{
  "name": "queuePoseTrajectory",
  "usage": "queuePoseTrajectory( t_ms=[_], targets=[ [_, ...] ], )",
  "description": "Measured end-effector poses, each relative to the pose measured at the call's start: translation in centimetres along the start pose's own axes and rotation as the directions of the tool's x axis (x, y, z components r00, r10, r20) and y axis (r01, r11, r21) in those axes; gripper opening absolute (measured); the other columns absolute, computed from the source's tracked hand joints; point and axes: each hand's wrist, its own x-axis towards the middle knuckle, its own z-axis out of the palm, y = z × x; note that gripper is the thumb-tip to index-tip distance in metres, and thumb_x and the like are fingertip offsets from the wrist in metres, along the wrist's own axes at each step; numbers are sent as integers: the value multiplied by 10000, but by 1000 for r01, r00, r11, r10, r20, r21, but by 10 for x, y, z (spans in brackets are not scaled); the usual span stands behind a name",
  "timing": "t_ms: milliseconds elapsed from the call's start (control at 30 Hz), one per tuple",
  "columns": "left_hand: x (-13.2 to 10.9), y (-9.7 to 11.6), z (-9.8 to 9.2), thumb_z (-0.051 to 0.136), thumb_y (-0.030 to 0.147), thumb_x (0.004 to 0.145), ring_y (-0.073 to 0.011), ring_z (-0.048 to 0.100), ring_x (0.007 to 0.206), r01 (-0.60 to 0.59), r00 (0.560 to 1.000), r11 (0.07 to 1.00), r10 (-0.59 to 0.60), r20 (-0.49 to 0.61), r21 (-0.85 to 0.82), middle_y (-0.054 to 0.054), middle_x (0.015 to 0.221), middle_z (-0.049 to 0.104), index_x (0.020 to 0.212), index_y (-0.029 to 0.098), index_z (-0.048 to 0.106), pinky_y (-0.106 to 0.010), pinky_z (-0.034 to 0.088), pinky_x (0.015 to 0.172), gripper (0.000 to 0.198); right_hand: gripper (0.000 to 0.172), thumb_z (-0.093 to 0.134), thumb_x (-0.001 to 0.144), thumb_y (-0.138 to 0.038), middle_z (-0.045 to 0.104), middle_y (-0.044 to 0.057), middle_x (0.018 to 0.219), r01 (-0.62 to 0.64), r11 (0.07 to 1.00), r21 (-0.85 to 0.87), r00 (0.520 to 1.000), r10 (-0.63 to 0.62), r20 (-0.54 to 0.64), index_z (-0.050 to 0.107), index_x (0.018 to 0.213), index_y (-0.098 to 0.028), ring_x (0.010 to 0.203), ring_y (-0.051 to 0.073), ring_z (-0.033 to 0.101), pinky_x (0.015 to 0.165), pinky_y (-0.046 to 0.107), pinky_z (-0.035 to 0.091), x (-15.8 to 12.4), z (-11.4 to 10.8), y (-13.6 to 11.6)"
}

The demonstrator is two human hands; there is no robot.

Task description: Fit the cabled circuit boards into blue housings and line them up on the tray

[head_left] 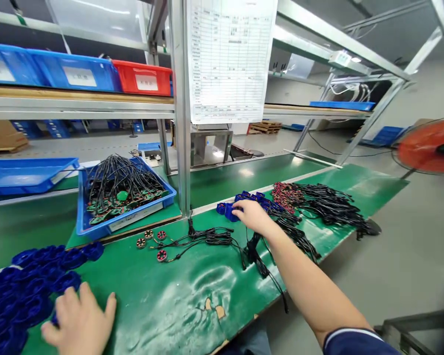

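Observation:
My right hand (252, 214) reaches across the green bench (177, 291) and rests its fingers on a cluster of small blue plastic rings (244, 202); the fingers curl onto one, though a grip is not clear. My left hand (80, 320) lies low at the left with fingers partly spread, touching the edge of a large pile of blue rings (29, 286). Between the hands lie three small round red-wound motor coils (151, 241) with black wires (207, 237).
A blue bin (92, 224) of wired green parts sits behind the coils. A heap of red coils with black cables (318, 202) lies at the right. A metal post (181, 108) carries a printed sheet (231, 59). An orange fan (429, 145) stands at far right.

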Motion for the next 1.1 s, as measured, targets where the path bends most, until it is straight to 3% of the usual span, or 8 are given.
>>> queuePoseTrajectory(
  t_ms=[167,333,433,533,600,733,933,1100],
  targets=[
    [-13,27,2,438,224,901,-384,501,1308,-246,967,969,242,-80,-37,-246,1412,529,1323,121,543,-584,465,990,448,242,594,916,-202,713,168,1096,-51,984,-173,987,76,141,733,1099,-126,1023,247,675,891,312,469,11,70,6],
    [-19,25,13,497,225,937,-310,595,1182,-343,938,897,311,-156,-278,-167,1300,625,1253,177,594,-498,544,974,335,258,531,918,-159,687,226,1088,-109,937,-332,982,153,109,727,1074,-96,1043,317,648,864,397,459,19,80,17],
    [-22,31,15,540,248,936,-270,621,1166,-331,943,848,299,-143,-414,-136,1263,637,1276,199,571,-464,557,996,345,308,478,947,-192,655,258,1172,-110,923,-368,992,124,13,695,1138,-83,1132,369,591,887,455,442,14,89,-12],
    [-23,36,15,576,248,918,-253,648,1126,-304,950,810,294,-102,-502,-117,1208,658,1265,210,569,-459,566,990,349,288,494,978,-294,690,180,1153,145,973,-178,989,-141,38,704,1103,-140,1098,295,602,924,397,431,-9,116,-72],
    [-24,35,15,589,246,911,-254,655,1109,-297,950,794,303,-79,-531,-112,1181,666,1234,214,583,-467,568,981,325,268,548,971,-375,715,130,1095,341,940,26,933,-342,110,707,1052,-174,1066,265,608,939,374,421,-30,139,-118],
    [-24,25,16,593,248,916,-255,636,1128,-267,956,792,291,-45,-549,-114,1182,655,1167,223,603,-472,552,987,253,307,660,902,-419,698,146,1096,384,913,136,889,-406,213,652,1068,-161,1080,308,585,925,411,406,-63,178,-185],
    [-24,23,12,704,293,854,-269,600,1177,-182,970,808,242,34,-560,-109,1236,611,1319,243,516,-475,517,1023,504,242,619,901,-184,719,53,1018,413,848,332,806,-510,302,578,1139,-198,944,199,651,827,293,420,-86,192,-188],
    [-22,35,6,637,258,894,-246,597,1125,-181,958,805,275,85,-565,-94,1191,579,1277,268,560,-451,514,994,391,529,771,812,-463,706,2,812,324,861,393,783,-477,400,545,1225,-222,782,216,668,642,275,380,-95,182,-174]
  ],
)
